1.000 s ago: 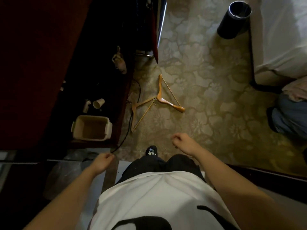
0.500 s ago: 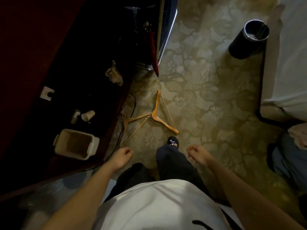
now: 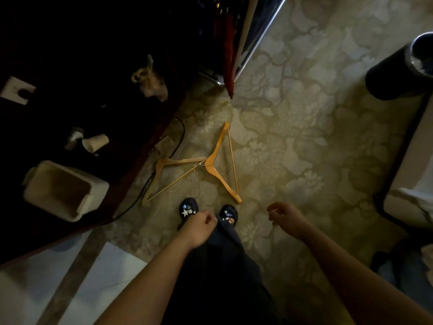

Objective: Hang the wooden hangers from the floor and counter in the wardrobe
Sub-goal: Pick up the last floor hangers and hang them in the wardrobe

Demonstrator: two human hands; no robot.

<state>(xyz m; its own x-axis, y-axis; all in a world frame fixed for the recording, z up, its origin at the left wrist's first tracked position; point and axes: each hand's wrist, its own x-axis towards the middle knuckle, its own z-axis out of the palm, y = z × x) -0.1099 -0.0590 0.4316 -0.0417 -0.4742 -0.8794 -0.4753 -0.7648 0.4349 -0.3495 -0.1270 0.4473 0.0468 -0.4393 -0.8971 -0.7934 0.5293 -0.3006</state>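
Two wooden hangers lie on the patterned carpet just ahead of my feet. The right hanger [image 3: 219,160] points away from me, and its metal hook overlaps the left hanger [image 3: 161,174], which lies beside the dark counter. My left hand [image 3: 199,227] hangs above my shoes with loosely curled fingers and holds nothing. My right hand [image 3: 284,216] hovers to the right, fingers loosely curled, also holding nothing. Both hands are short of the hangers. The wardrobe's open door edge [image 3: 248,43] stands at the top centre.
On the dark counter [image 3: 112,113] at the left stand a beige tub [image 3: 63,191], a tipped paper cup [image 3: 96,141] and a small figurine [image 3: 150,80]. A black cable [image 3: 180,134] runs along the counter's base. A black bin [image 3: 403,69] and a bed corner [image 3: 407,200] are at the right.
I have stepped forward, so the hangers now lie right in front of my shoes. Both hands have swung forward and stay without anything in them.
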